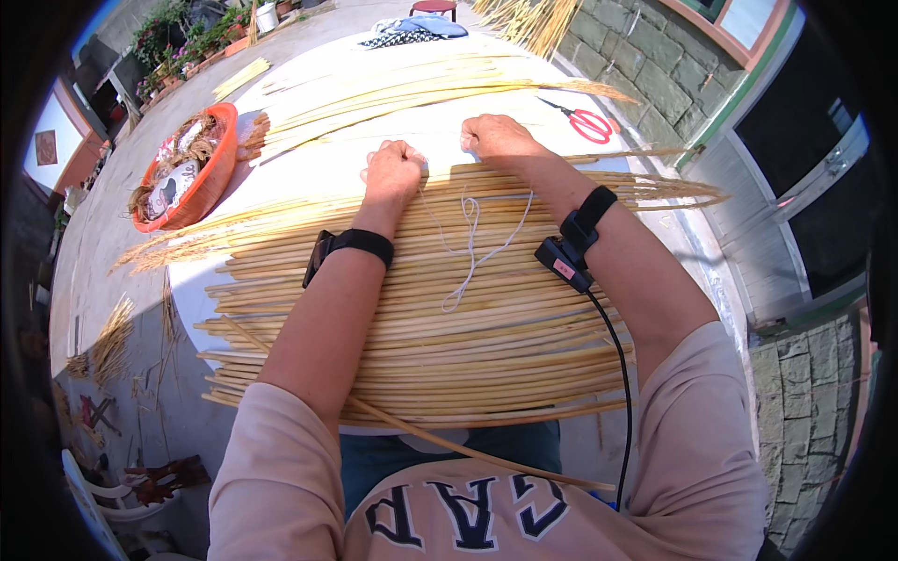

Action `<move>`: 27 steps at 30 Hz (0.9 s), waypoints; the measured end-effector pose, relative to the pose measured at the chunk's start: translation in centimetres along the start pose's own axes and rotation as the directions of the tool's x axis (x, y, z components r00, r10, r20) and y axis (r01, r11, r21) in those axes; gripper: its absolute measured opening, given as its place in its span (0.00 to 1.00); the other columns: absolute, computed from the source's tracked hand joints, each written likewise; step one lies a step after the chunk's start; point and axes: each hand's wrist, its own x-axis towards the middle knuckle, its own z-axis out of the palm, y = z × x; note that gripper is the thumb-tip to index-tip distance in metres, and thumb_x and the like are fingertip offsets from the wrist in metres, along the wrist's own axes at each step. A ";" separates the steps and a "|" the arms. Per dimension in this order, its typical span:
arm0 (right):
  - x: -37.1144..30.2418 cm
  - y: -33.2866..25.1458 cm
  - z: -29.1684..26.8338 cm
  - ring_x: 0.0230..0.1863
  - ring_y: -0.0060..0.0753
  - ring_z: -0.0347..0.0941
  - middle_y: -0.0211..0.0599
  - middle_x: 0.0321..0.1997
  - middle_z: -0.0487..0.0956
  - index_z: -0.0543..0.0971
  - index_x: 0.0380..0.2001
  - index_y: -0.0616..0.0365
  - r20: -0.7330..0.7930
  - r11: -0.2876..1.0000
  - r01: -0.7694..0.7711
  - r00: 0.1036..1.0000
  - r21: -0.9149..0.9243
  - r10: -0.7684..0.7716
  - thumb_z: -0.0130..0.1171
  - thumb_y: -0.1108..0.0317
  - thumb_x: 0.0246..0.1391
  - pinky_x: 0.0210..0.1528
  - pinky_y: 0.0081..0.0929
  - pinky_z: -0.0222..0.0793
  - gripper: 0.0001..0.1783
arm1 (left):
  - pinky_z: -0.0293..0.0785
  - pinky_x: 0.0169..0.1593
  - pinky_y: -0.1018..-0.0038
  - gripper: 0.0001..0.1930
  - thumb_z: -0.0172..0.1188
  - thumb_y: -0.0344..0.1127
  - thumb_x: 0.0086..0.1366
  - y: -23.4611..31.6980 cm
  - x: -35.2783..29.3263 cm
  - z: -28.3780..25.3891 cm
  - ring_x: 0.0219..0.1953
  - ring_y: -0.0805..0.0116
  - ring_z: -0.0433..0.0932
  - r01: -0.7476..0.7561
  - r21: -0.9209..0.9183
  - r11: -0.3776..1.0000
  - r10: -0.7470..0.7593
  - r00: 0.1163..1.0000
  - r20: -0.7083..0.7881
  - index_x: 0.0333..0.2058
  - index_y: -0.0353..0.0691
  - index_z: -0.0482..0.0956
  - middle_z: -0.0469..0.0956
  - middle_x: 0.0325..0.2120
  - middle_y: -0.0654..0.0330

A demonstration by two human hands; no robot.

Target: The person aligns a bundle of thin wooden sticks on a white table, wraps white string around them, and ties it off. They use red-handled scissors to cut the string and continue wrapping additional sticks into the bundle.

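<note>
Long straw-coloured stalks (pixel 449 348) lie side by side across the table in front of me, forming a mat. At its far edge my left hand (pixel 393 170) is closed, knuckles up, on a thin white string (pixel 470 245). Loops of this string trail back over the stalks between my forearms. My right hand (pixel 500 137) is also closed, a little farther away and to the right. What its fingers grip is lost against the bright white tabletop. One separate stalk (pixel 486 453) slants from the mat's near edge toward my lap.
Red-handled scissors (pixel 589 126) lie right of my right hand. More loose stalks (pixel 374 105) are spread beyond my hands. An orange basin (pixel 223 168) with bundled fibres stands at the left. A blue folded cloth (pixel 416 30) lies at the far end. A stone wall (pixel 645 70) runs along the right.
</note>
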 end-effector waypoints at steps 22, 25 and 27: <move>1.0 -2.0 3.9 0.40 0.36 0.71 0.39 0.37 0.77 0.76 0.35 0.58 -0.058 0.912 0.187 0.982 0.365 -0.178 0.53 0.69 0.55 0.46 0.29 0.65 0.07 | 0.71 0.44 0.64 0.05 0.64 0.29 0.50 -1.3 -0.1 0.3 0.36 0.53 0.74 -0.137 -0.143 0.980 0.109 0.976 -0.188 0.20 0.35 0.79 0.77 0.27 0.49; 0.9 -2.2 4.2 0.37 0.31 0.70 0.37 0.35 0.76 0.76 0.37 0.57 -0.057 0.907 0.179 0.984 0.381 -0.170 0.52 0.69 0.56 0.44 0.27 0.66 0.07 | 0.73 0.31 0.74 0.06 0.64 0.27 0.52 -1.4 -0.1 0.5 0.25 0.68 0.75 -0.212 0.010 0.977 0.209 0.953 -0.220 0.24 0.31 0.77 0.76 0.25 0.56; 0.9 -2.4 4.5 0.35 0.27 0.70 0.35 0.33 0.76 0.76 0.37 0.56 -0.037 0.904 0.116 0.993 0.410 -0.111 0.52 0.69 0.56 0.40 0.25 0.66 0.07 | 0.73 0.32 0.73 0.05 0.64 0.27 0.51 -1.3 0.0 0.5 0.25 0.67 0.75 -0.170 -0.042 0.985 0.159 0.970 -0.182 0.23 0.32 0.77 0.76 0.24 0.56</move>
